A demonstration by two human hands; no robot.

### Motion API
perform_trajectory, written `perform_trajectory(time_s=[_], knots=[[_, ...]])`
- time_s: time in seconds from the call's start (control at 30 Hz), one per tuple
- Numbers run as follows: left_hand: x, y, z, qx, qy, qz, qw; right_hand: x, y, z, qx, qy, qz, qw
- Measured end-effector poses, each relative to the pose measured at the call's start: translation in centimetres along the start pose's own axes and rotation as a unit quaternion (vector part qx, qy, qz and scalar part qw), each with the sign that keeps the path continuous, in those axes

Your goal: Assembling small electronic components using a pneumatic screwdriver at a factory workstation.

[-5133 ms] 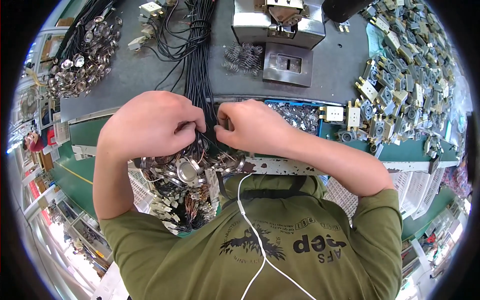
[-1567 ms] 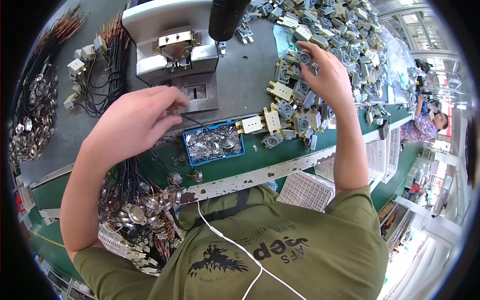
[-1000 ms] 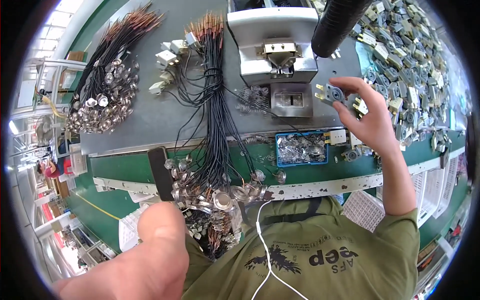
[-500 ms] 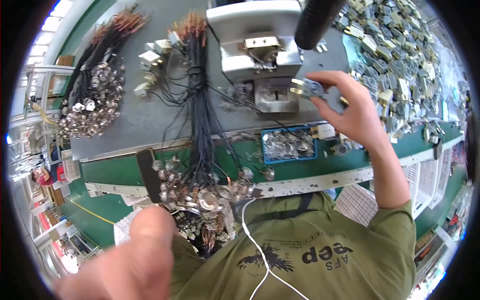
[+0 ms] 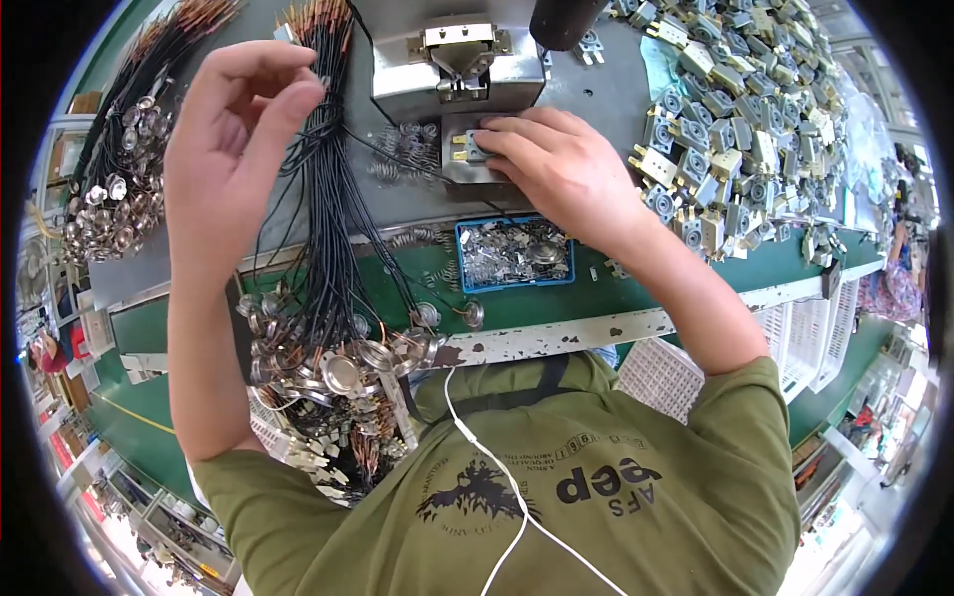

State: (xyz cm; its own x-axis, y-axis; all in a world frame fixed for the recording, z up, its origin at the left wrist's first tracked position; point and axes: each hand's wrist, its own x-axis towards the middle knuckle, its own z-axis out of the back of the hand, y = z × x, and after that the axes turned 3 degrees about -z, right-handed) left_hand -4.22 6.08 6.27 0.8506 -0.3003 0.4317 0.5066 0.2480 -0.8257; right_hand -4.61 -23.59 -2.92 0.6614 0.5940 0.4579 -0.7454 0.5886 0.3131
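My right hand (image 5: 581, 174) grips a small grey plug body (image 5: 467, 146) with two brass prongs, its fingertips pressed on it. The plug rests on the metal block fixture (image 5: 477, 171) in front of the press. My left hand (image 5: 234, 149) is raised beside the upper part of a bundle of black wires (image 5: 333, 189). Its fingers are curled, with thumb and index tips apart and nothing plainly between them. Bare copper ends top the bundle, and round metal discs (image 5: 343, 372) hang at its lower end over the table edge.
The metal press (image 5: 452, 70) stands behind the fixture, with a dark cylinder (image 5: 566, 20) beside it. A heap of plug bodies (image 5: 740, 129) covers the right side. Nearer me is a blue tray (image 5: 517, 283) of small metal parts. Another wire bundle (image 5: 129, 129) lies far left; loose springs (image 5: 402, 149) adjoin the fixture.
My right hand has moved left and brought the plug onto the fixture. My left hand has risen from near my lap to the wire bundle. The view has shifted slightly.
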Motion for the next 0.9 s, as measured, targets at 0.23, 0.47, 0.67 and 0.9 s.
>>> perform_trajectory(time_s=[0.23,0.47,0.67,0.9], knots=[[0.1,0.9,-1.2,0.115,0.023,0.016,0.993,-2.0,4.4,2.4,-0.027,0.074,-0.095,0.992],[1.8,1.4,-4.9,0.172,0.151,-0.053,0.972,0.9,4.7,5.6,0.213,0.219,-0.277,0.911],[1.9,3.7,-8.3,0.223,0.224,-0.142,0.938,-2.6,4.9,3.7,0.428,0.237,-0.361,0.794],[1.7,3.5,-8.9,0.252,0.243,-0.138,0.926,-3.0,4.8,3.2,0.482,0.205,-0.365,0.770]])
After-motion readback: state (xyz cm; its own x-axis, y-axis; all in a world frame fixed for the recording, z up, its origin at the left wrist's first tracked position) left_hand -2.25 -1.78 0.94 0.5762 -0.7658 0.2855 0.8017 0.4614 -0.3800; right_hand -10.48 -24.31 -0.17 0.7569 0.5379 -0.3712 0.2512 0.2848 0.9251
